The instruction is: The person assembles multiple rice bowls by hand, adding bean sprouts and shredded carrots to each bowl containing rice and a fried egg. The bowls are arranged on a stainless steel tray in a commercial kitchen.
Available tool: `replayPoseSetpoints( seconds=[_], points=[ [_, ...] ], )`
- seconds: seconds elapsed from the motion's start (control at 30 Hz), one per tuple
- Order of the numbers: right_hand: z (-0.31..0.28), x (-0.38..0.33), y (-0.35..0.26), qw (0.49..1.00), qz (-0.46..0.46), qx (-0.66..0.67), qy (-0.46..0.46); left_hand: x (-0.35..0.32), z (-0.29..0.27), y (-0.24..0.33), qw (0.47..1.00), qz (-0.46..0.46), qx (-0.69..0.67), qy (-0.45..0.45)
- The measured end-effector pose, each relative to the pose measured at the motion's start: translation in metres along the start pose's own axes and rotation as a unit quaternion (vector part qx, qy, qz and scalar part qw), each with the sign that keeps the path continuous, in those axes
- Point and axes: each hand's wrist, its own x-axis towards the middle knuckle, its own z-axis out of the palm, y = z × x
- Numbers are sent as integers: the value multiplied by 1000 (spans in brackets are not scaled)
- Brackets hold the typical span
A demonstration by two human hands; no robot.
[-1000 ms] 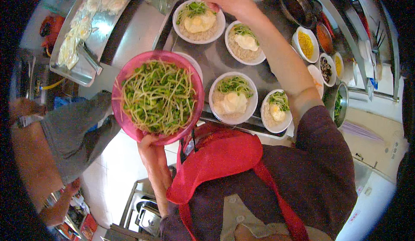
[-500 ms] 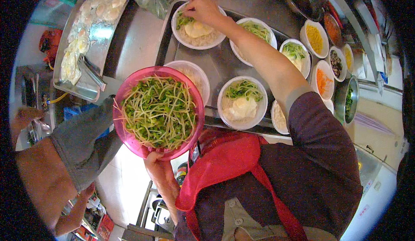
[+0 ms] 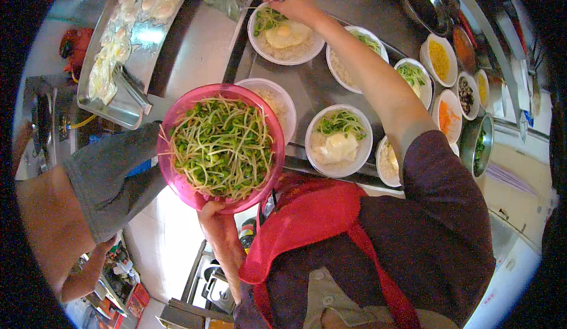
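Note:
My left hand grips the lower rim of a pink bowl heaped with green sprouts. At the far rim of a white bowl, my right hand has its fingertips pinched together. Whatever may be between them is too small to make out. Just below those fingers, sprouts lie beside a fried egg on rice. A nearer white bowl also has rice, egg and sprouts. Partly behind the pink bowl sits another rice bowl.
The white bowls stand on a metal tray. Fried eggs and tongs lie in a tray at far left. To the right are bowls of yellow food and orange shreds. Another person's leg is at left.
My right hand has lifted a little from the sprouts toward the bowl's far rim, uncovering more of the egg. The whole view has shifted slightly. My left hand keeps its grip on the pink bowl.

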Motion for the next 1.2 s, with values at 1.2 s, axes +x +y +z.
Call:
replayPoseSetpoints(
  seconds=[1.2],
  points=[
    [-14, 0, -16, 969, -179, -98, -141, 0, -7, 3, 1000, -9, -5, 5]
  ],
)
